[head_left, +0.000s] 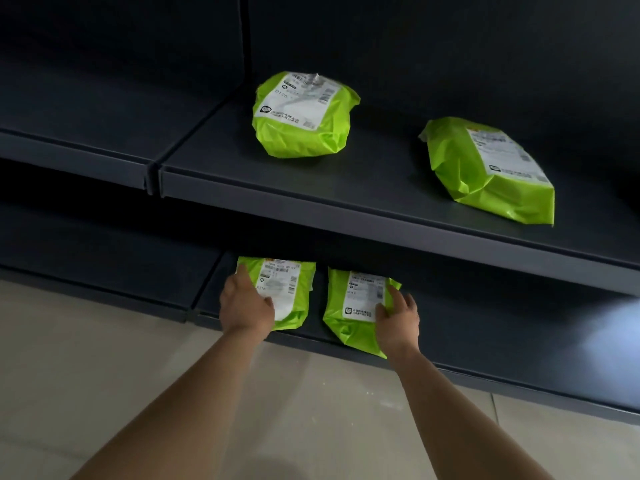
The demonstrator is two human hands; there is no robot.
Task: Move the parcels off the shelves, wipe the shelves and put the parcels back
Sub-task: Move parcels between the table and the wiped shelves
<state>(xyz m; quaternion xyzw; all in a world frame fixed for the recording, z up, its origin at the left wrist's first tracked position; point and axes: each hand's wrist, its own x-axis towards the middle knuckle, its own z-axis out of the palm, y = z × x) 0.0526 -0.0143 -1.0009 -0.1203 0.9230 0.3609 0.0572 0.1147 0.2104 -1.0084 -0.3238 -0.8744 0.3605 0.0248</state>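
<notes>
Two lime-green parcels with white labels lie on the lower dark shelf [485,344]. My left hand [244,303] holds the left lower parcel [292,289] at its left edge, thumb on the label. My right hand [398,317] holds the right lower parcel [349,306] at its right edge, thumb on the label and fingers round the side. This parcel's near corner sticks out over the shelf's front lip. Two more green parcels lie on the upper shelf [363,188]: a rounded one [304,116] at the back left and a longer one [485,174] to the right.
More dark shelving [86,133] runs on to the left, split off by an upright divider [244,36]. Pale tiled floor [104,358] lies below the lower shelf. A bright patch of glare [613,337] falls on the lower shelf at the right.
</notes>
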